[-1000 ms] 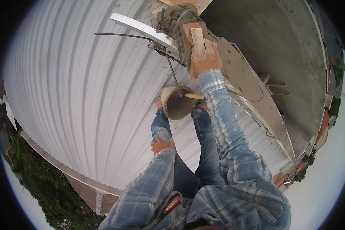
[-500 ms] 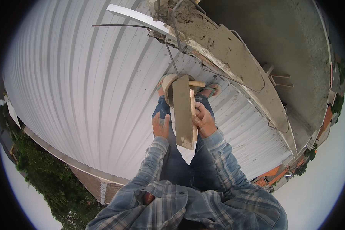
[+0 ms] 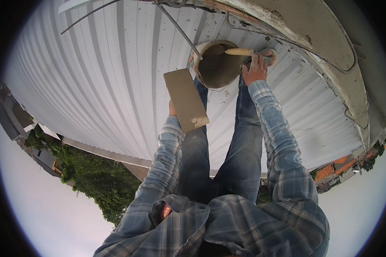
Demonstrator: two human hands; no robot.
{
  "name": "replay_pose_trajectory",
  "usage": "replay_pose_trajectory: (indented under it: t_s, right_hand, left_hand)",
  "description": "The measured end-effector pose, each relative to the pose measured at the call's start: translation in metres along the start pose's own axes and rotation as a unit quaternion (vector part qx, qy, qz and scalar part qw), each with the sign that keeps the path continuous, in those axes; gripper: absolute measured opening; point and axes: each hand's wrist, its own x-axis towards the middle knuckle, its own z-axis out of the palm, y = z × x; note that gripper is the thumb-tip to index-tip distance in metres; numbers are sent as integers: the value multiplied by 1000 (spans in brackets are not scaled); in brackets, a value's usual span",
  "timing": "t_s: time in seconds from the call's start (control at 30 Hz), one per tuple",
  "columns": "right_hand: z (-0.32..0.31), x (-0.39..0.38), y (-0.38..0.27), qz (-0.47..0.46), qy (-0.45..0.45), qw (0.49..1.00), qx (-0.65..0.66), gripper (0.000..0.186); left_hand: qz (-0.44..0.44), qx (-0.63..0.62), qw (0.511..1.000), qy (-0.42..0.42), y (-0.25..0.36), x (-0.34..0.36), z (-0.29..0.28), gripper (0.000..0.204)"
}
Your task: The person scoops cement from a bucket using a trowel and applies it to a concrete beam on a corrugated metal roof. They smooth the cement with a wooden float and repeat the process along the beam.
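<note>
The grey rectangular float (image 3: 186, 101), centre-left, is grasped by the left hand (image 3: 172, 108); whether the pale wooden handle (image 3: 239, 52) is gripped by the right hand (image 3: 256, 68) is unclear, and the round bucket (image 3: 198, 68) could be tipped by tugging.

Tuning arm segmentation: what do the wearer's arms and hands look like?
The left sleeve and right sleeve are long, blue-grey plaid with pale lines. The right hand is ungloved. The left hand is mostly hidden, its visible bit ungloved.
</note>
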Motion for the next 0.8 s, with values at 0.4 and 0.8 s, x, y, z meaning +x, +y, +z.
replay_pose_trajectory:
  t_s: [0.4,0.8]
  right_hand:
    - [65,30,4,68,-477,869,115,63]
    - [-98,-81,-8,142,-551,789,233,48]
  left_hand:
    - [64,397,915,-36,-17,124,14,54]
    - [53,275,956,-87,45,-64,23,43]
